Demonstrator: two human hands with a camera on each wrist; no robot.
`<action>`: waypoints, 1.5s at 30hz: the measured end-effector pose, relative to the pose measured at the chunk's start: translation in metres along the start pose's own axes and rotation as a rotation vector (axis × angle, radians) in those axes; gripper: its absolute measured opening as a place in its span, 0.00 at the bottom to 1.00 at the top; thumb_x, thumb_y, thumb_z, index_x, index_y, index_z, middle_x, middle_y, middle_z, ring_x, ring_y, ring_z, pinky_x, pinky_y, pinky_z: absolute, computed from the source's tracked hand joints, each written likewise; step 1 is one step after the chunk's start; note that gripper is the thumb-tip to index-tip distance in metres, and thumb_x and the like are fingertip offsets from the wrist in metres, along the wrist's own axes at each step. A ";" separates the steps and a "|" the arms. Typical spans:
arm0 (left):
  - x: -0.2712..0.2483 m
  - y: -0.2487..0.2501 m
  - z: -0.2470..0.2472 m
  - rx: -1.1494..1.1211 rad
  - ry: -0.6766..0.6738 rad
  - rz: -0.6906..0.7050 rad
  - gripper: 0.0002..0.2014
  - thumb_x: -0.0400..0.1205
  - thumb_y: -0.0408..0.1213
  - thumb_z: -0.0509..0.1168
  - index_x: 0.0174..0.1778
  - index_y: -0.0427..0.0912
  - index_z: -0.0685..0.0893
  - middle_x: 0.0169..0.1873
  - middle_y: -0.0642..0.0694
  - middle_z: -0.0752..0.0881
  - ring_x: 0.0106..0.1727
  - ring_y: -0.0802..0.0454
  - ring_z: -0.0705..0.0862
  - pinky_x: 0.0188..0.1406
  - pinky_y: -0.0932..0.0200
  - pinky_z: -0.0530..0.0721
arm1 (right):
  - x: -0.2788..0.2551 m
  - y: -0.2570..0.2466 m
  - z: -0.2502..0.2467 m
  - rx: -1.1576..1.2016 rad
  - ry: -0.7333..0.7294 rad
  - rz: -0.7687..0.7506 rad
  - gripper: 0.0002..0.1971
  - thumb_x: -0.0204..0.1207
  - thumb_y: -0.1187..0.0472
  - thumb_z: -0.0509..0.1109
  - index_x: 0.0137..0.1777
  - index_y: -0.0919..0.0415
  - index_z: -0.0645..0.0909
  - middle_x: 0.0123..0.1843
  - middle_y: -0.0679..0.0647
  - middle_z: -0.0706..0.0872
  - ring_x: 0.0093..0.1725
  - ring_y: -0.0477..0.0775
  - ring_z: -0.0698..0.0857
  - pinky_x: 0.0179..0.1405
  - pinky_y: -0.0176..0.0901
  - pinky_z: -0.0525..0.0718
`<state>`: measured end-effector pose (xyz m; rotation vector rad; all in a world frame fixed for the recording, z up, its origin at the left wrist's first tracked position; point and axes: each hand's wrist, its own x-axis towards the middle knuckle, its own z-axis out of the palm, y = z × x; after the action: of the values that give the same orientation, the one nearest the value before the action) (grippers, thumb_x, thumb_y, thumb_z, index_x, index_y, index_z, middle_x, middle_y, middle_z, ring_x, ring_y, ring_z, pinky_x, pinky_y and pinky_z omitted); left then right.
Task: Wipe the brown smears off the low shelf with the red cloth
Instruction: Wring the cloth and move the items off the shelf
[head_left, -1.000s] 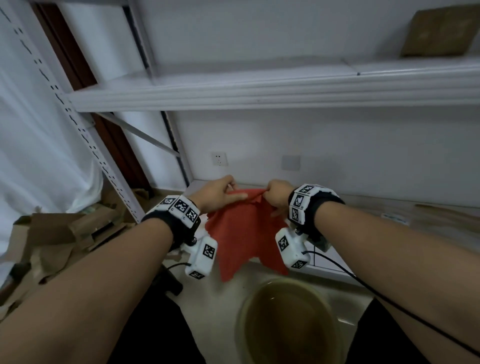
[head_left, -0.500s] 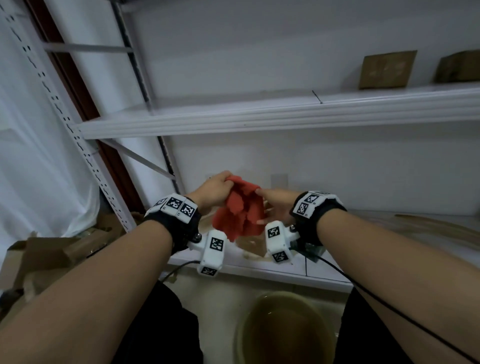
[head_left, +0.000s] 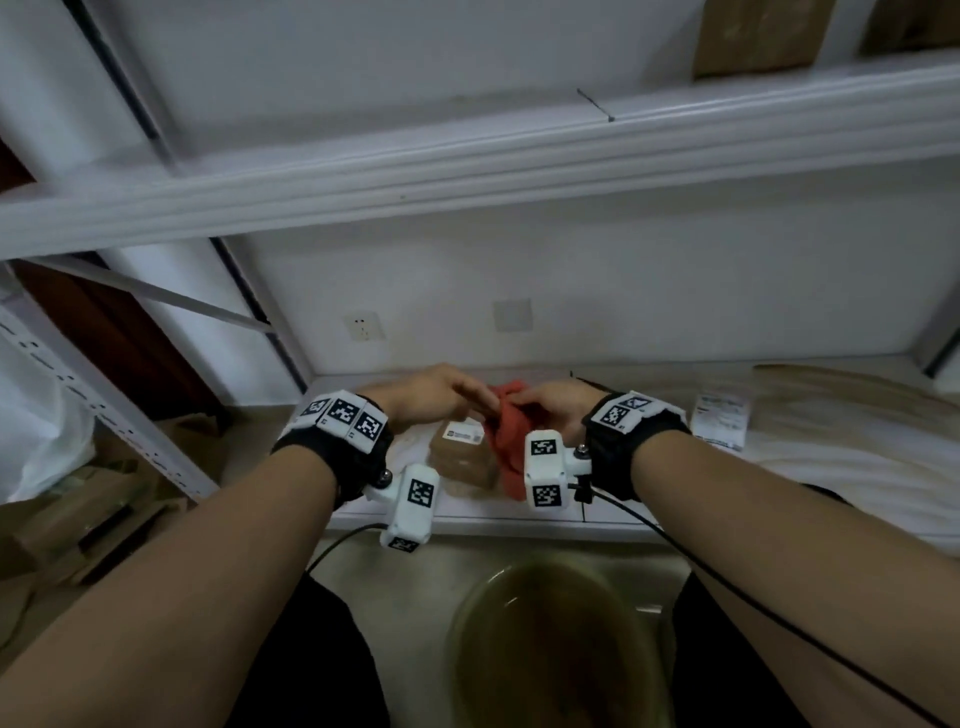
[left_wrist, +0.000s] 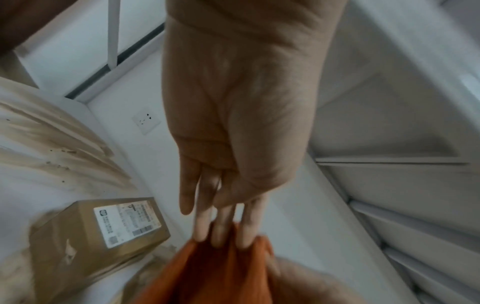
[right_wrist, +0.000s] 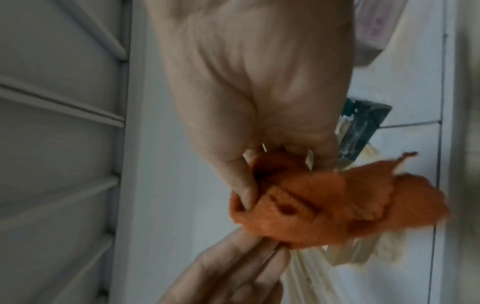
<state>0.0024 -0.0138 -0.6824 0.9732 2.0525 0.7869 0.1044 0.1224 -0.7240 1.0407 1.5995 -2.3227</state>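
The red cloth (head_left: 506, 441) hangs bunched over the low white shelf (head_left: 779, 488), between my two hands. My right hand (head_left: 519, 408) grips the wad, thumb and fingers curled round it (right_wrist: 259, 185). My left hand (head_left: 480, 402) reaches in from the left with straight fingers, whose tips (left_wrist: 221, 236) touch the cloth's (left_wrist: 207, 277) top edge. Brown smears (head_left: 841, 400) streak the shelf to the right of my hands, and more lie under the cloth (right_wrist: 311, 205). The left wrist view shows smears (left_wrist: 52, 144) beyond a box.
A small cardboard box (head_left: 462, 457) with a white label stands on the shelf just left of the cloth. A paper label (head_left: 719, 423) lies to the right. A basin of murky water (head_left: 550, 649) sits on the floor below. An upper shelf (head_left: 467, 171) overhangs.
The cloth was spread between both hands, then gathered into a wad. Both hands have dropped toward the low shelf. My left fingers have straightened while the right hand keeps the wad.
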 end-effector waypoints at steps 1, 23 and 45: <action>0.010 -0.007 -0.003 -0.016 0.013 -0.025 0.15 0.79 0.19 0.60 0.58 0.32 0.86 0.55 0.39 0.88 0.58 0.48 0.85 0.65 0.52 0.83 | 0.008 0.001 -0.007 -0.072 0.059 0.003 0.10 0.80 0.63 0.66 0.59 0.63 0.77 0.58 0.64 0.84 0.53 0.61 0.83 0.60 0.56 0.82; 0.156 -0.139 0.049 0.378 0.217 -0.515 0.50 0.74 0.59 0.70 0.84 0.50 0.46 0.83 0.36 0.44 0.82 0.29 0.49 0.81 0.34 0.53 | 0.133 0.023 -0.067 0.482 0.532 -0.156 0.15 0.77 0.56 0.62 0.54 0.64 0.84 0.50 0.62 0.89 0.49 0.61 0.88 0.56 0.49 0.86; 0.089 -0.184 -0.011 0.324 0.408 -0.575 0.47 0.71 0.57 0.71 0.82 0.59 0.50 0.79 0.31 0.57 0.77 0.27 0.60 0.75 0.37 0.64 | 0.127 0.036 0.012 0.123 0.451 -0.197 0.13 0.73 0.73 0.68 0.58 0.68 0.79 0.51 0.68 0.85 0.51 0.66 0.85 0.61 0.65 0.83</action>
<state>-0.1173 -0.0399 -0.8466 0.3423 2.6898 0.3658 0.0204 0.1294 -0.8261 1.5960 1.7941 -2.4638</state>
